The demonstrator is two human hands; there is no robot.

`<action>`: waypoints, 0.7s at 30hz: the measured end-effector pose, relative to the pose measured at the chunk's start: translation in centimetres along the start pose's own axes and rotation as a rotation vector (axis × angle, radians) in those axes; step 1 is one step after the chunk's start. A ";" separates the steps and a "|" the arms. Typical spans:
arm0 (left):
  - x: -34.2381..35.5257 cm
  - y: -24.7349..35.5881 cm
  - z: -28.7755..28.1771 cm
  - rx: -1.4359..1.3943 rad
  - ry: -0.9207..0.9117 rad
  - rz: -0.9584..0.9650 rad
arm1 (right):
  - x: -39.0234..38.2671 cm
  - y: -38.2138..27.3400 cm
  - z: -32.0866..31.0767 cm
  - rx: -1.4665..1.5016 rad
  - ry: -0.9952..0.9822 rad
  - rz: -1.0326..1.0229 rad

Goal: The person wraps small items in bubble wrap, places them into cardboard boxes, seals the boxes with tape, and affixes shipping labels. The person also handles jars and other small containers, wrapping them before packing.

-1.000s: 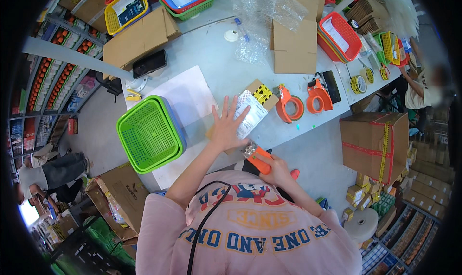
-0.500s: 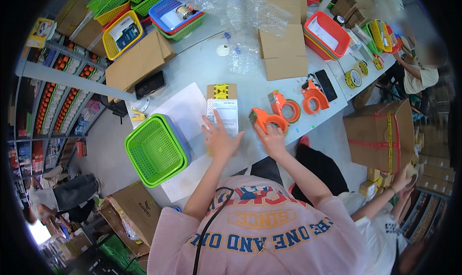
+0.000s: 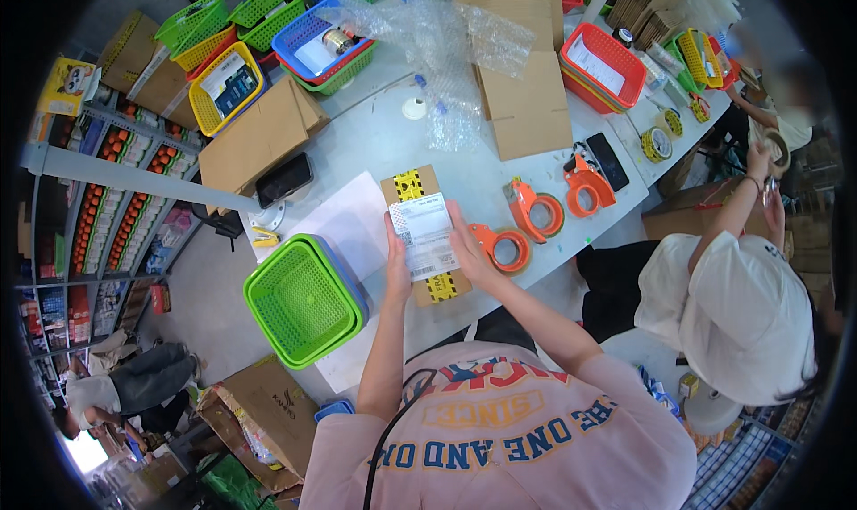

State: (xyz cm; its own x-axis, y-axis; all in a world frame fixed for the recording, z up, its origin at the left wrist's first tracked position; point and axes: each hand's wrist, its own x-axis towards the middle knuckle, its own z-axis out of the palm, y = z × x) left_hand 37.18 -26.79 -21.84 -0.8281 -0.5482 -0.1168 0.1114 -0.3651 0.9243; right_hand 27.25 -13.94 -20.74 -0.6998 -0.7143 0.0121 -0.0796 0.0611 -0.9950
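A small brown cardboard box lies on the table before me, with yellow-and-black tape across both ends. A white printed label covers its middle. My left hand lies along the left side of the box, fingers straight and pointing away from me. Along the right side rests my right hand, its fingers also stretched out and touching the label's edge. The box sits between both palms. Just right of my right hand stands an orange tape dispenser.
Stacked green baskets stand at the left, over white paper. Two more orange dispensers are at the right, near a black phone. Bubble wrap and flat cardboard lie farther back. A person in white is close on my right.
My right hand has left the orange tape dispenser and come to the box's right side. My left hand has shifted from the label's top to the left side. The box is turned slightly.
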 end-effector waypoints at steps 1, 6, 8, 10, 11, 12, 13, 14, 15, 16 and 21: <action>0.3 -0.3 0.5 0.023 -0.004 0.043 | 1.2 0.7 0.8 0.229 -0.002 0.073; -0.7 -5.3 -2.2 -0.190 0.133 -0.068 | 2.5 3.9 1.5 0.598 -0.055 0.139; -0.3 -6.2 -2.7 -0.299 0.190 -0.174 | 2.7 3.8 1.5 0.638 -0.071 0.149; -0.3 -3.9 -1.5 -0.361 0.225 -0.244 | 2.5 3.0 1.7 0.611 -0.043 0.190; -0.6 -3.0 -1.7 -0.374 0.182 -0.218 | 2.2 1.8 1.8 0.551 -0.049 0.175; -0.7 -2.0 -2.2 -0.384 0.137 -0.192 | 1.9 -0.2 1.9 0.492 -0.051 0.159; -0.9 -1.3 -2.3 -0.395 0.088 -0.169 | 1.4 -2.3 1.6 0.433 -0.049 0.143; -1.4 1.8 0.6 -0.378 0.116 -0.139 | 0.9 -4.3 0.4 0.301 -0.035 0.031; -2.0 3.3 1.6 -0.421 0.086 -0.118 | 0.2 -7.1 -0.9 0.110 -0.039 -0.082; -2.7 4.1 2.4 -0.466 0.047 -0.111 | -0.8 -10.0 -2.5 -0.089 -0.028 -0.184; -4.6 8.7 13.3 -0.341 -0.090 -0.125 | -8.9 -15.0 -11.0 0.348 0.034 -0.122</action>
State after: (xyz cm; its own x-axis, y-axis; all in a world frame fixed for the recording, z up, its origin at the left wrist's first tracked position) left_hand 34.65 -17.43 -8.47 -0.8904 -0.4206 -0.1741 0.1708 -0.6631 0.7287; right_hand 26.89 -0.80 -4.83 -0.7238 -0.6777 0.1300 0.0783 -0.2678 -0.9603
